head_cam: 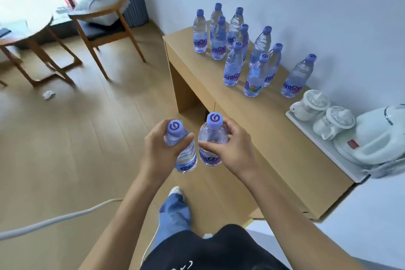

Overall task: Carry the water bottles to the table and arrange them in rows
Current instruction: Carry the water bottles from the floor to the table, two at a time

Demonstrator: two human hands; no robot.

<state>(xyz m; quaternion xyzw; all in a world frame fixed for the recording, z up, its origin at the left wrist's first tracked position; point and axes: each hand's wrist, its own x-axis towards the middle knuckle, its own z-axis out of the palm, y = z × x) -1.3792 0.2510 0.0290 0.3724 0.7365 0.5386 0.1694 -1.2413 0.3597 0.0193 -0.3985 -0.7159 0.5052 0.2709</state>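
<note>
My left hand (158, 149) grips a clear water bottle with a purple cap (183, 155) around its shoulder. My right hand (230, 147) grips a second, like bottle (211, 138) the same way. Both bottles are upright, side by side, in the air over the floor just in front of the light wooden table (274, 138). Several more purple-capped bottles (233, 66) stand in loose rows on the table's far end, near the wall.
A white tray (324, 149) with two wrapped cups and a white kettle (383, 138) sits on the table's right part. A wooden chair (103, 19) and a round table (26, 33) stand at the left. A white cable (54, 219) and crumpled paper (48, 94) lie on the floor.
</note>
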